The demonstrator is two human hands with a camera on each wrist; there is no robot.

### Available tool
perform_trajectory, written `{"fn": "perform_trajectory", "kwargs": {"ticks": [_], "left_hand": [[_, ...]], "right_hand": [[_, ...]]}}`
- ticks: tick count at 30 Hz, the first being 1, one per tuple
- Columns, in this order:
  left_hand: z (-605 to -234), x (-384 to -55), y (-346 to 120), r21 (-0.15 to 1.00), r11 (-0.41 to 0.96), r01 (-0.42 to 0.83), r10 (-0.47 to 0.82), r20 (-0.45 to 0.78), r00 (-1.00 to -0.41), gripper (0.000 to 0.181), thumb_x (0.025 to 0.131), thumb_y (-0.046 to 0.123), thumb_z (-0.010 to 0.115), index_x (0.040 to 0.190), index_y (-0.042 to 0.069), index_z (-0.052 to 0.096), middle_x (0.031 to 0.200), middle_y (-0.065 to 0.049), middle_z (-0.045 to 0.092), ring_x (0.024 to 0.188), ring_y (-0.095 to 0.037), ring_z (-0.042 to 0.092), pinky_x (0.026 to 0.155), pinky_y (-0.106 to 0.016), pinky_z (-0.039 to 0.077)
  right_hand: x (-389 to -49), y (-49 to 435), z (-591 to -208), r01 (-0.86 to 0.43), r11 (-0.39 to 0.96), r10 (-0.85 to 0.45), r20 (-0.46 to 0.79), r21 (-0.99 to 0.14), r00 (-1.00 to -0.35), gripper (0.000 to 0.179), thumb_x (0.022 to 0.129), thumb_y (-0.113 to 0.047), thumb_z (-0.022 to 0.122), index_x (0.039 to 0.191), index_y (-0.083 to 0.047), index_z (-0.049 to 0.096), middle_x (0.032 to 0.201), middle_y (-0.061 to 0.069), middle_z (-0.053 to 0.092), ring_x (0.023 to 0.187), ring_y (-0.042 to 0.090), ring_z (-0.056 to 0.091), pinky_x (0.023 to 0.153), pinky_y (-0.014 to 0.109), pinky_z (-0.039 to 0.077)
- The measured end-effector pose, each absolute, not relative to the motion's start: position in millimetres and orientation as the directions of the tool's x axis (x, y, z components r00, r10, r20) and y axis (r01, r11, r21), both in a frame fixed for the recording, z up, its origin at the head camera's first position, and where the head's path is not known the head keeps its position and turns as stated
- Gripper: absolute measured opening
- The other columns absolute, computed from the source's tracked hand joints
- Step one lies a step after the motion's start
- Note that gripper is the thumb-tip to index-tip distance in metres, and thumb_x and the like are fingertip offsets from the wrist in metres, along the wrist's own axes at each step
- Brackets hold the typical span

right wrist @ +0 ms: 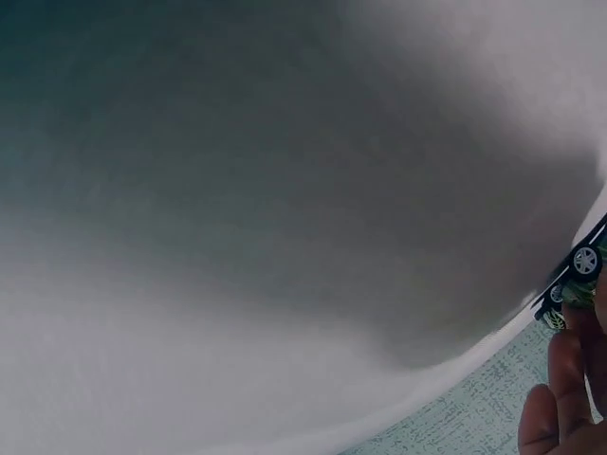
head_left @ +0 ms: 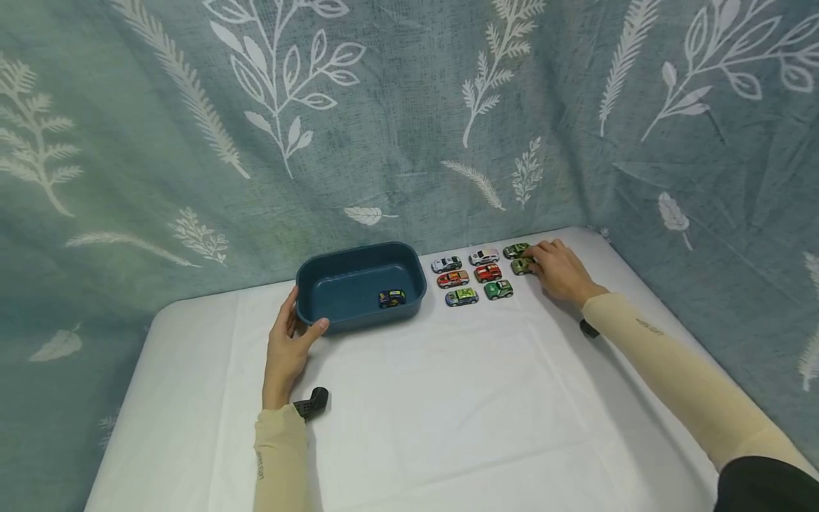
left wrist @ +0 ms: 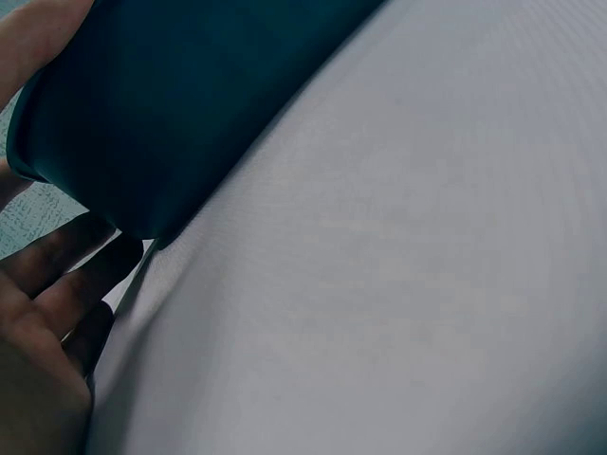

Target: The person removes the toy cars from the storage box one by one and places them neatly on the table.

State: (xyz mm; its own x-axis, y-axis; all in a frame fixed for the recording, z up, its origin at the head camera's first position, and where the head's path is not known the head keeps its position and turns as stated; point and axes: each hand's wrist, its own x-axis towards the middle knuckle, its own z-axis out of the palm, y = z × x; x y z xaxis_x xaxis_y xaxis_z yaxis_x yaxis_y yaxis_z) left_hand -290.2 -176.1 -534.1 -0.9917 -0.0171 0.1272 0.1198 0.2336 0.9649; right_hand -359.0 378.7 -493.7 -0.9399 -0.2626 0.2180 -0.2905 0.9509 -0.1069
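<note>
My left hand [head_left: 288,352] grips the left end of a dark teal plastic bin [head_left: 363,323], its thumb at the front rim and its fingers along the left side. The left wrist view shows the fingers [left wrist: 85,280] by the bin's end wall [left wrist: 161,114]. Inside the bin, toward the right, lies a dark toy car [head_left: 392,298] with yellow markings. At the far right, my right hand [head_left: 559,272] pinches a green toy car [head_left: 521,267], partly covered by the fingertips. Just behind it sits another green toy car [head_left: 515,250].
Left of the right hand, several toy cars stand in rows: white ones [head_left: 484,257] at the back, red ones [head_left: 453,279] in the middle, green ones [head_left: 498,289] in front. A white cloth [head_left: 435,412] covers the table. Patterned green curtains [head_left: 409,121] hang behind and at the right.
</note>
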Motion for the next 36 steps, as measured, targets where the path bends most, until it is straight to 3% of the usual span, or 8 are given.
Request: {"fn": "perform_trajectory", "kwargs": {"ticks": [5,12,18,24,30,36], "left_hand": [[-536,-290,-178,0.967,0.223,0.122,-0.025,0.131,-0.991,0.087,0.095,0.034,0.083,0.166,0.039,0.033,0.173,-0.003,0.032,0.161,-0.026,0.030,0.134,-0.046,0.023],[-530,-293,-181,0.963,0.230,0.138,-0.031,0.149,-0.988,0.087,0.095,0.033,0.083,0.166,0.039,0.034,0.172,-0.006,0.035,0.160,-0.026,0.033,0.134,-0.048,0.023],[-529,-297,-187,0.960,0.242,0.141,-0.048,0.157,-0.986,0.089,0.094,0.034,0.084,0.167,0.037,0.034,0.170,-0.011,0.038,0.159,-0.028,0.034,0.134,-0.049,0.024],[-532,-298,-190,0.959,0.243,0.145,-0.057,0.164,-0.985,0.090,0.093,0.033,0.085,0.168,0.033,0.033,0.170,-0.013,0.039,0.159,-0.030,0.035,0.133,-0.050,0.025],[-536,-300,-185,0.960,0.234,0.151,-0.042,0.165,-0.985,0.090,0.093,0.035,0.085,0.167,0.035,0.033,0.170,-0.012,0.038,0.159,-0.030,0.035,0.133,-0.052,0.025],[-538,-298,-180,0.958,0.233,0.169,-0.025,0.179,-0.983,0.089,0.094,0.031,0.084,0.168,0.031,0.033,0.168,-0.015,0.040,0.158,-0.033,0.036,0.132,-0.055,0.026]], "right_hand": [[-362,377,-495,-0.278,0.951,-0.251,0.184,-0.135,-0.950,0.033,0.105,-0.006,0.064,0.137,-0.002,0.063,0.129,0.026,0.066,0.115,0.046,0.059,0.096,0.061,0.050],[-365,371,-489,-0.199,0.923,-0.151,0.165,-0.330,-0.975,0.047,0.107,-0.013,0.064,0.152,-0.005,0.052,0.143,0.031,0.052,0.129,0.049,0.047,0.105,0.067,0.042],[-367,307,-461,-0.314,0.864,-0.237,0.233,-0.394,-0.943,0.038,0.109,-0.023,0.061,0.140,0.000,0.062,0.146,0.030,0.052,0.139,0.050,0.042,0.115,0.069,0.036],[-369,220,-443,-0.464,0.789,-0.413,0.211,-0.403,-0.886,0.037,0.108,-0.035,0.064,0.130,-0.007,0.072,0.158,0.026,0.044,0.146,0.047,0.037,0.118,0.068,0.034],[-376,163,-444,-0.488,0.751,-0.482,0.137,-0.444,-0.866,0.035,0.100,-0.039,0.075,0.125,-0.015,0.077,0.170,0.027,0.028,0.156,0.051,0.024,0.123,0.074,0.026],[-380,140,-458,-0.444,0.778,-0.476,0.043,-0.445,-0.878,0.034,0.093,-0.043,0.083,0.118,-0.020,0.080,0.175,0.029,0.011,0.161,0.053,0.010,0.126,0.076,0.019]]}}
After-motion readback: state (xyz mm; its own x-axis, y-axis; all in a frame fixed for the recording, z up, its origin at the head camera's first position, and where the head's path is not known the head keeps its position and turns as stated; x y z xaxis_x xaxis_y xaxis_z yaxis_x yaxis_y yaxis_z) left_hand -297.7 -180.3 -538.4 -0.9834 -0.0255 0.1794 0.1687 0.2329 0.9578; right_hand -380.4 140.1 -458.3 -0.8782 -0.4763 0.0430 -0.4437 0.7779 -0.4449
